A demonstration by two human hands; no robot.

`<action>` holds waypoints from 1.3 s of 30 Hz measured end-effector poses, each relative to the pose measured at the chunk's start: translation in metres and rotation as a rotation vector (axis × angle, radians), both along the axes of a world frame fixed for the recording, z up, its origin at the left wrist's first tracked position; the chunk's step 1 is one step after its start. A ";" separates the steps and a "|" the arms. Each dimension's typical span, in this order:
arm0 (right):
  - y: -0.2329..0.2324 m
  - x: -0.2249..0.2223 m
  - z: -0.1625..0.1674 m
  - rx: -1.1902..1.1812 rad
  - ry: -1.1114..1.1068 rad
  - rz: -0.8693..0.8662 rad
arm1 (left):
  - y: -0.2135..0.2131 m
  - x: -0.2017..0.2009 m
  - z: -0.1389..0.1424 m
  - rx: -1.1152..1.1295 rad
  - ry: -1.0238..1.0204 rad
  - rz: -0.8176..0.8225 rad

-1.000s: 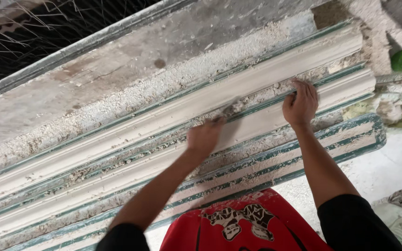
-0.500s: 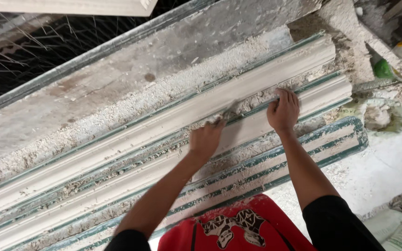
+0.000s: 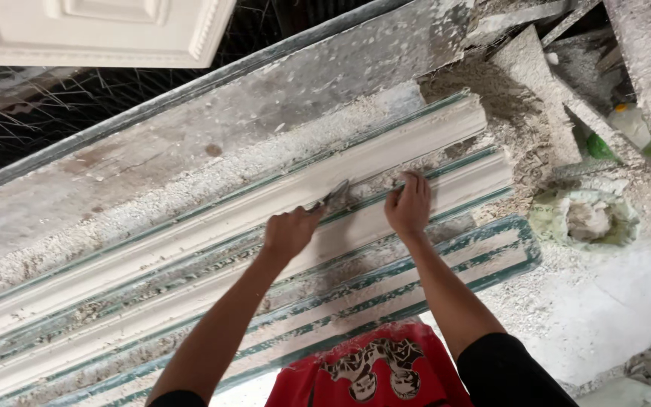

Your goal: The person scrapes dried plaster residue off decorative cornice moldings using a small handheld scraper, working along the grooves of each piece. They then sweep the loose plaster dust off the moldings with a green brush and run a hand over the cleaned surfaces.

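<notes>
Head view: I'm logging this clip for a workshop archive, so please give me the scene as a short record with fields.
Setting: dusty workbench strewn with white plaster crumbs
Work piece: long white plaster moulding lying in a green-edged mould
Left hand: closed on a metal scraper, blade against the moulding
Right hand: fingers pressed flat on the moulding, holding nothing
Other: white ornamental panel at top left; green bowl caked with plaster on the right

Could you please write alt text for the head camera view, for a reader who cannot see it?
Seen from above, the left hand holds a metal scraper against long white plaster mouldings lying in green-edged moulds, while the right hand presses on the moulding beside it. Plaster crumbs litter the bench behind.
</notes>
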State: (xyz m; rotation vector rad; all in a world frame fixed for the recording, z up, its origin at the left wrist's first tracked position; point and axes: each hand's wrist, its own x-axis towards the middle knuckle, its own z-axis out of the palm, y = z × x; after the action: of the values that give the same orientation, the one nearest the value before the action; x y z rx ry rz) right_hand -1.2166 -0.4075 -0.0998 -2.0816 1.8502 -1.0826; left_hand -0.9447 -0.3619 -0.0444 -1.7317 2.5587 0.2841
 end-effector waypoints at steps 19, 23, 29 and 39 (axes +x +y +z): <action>-0.103 -0.195 -0.011 0.469 0.233 -0.100 | -0.022 -0.063 0.006 0.077 -0.110 -0.010; -0.102 -0.199 -0.009 0.532 0.208 -0.095 | -0.045 -0.112 -0.013 -0.020 -0.042 -0.014; -0.103 -0.203 -0.010 0.621 0.170 -0.078 | -0.030 -0.059 -0.004 0.165 -0.139 -0.057; -0.101 -0.204 -0.023 0.523 0.223 -0.085 | -0.088 -0.206 -0.026 0.127 0.025 -0.038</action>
State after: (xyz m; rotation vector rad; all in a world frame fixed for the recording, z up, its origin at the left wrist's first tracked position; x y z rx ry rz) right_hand -1.4202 -0.5085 -0.1224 -1.8763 2.0541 -0.3244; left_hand -1.1507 -0.4498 -0.0700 -1.6436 2.5260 0.4587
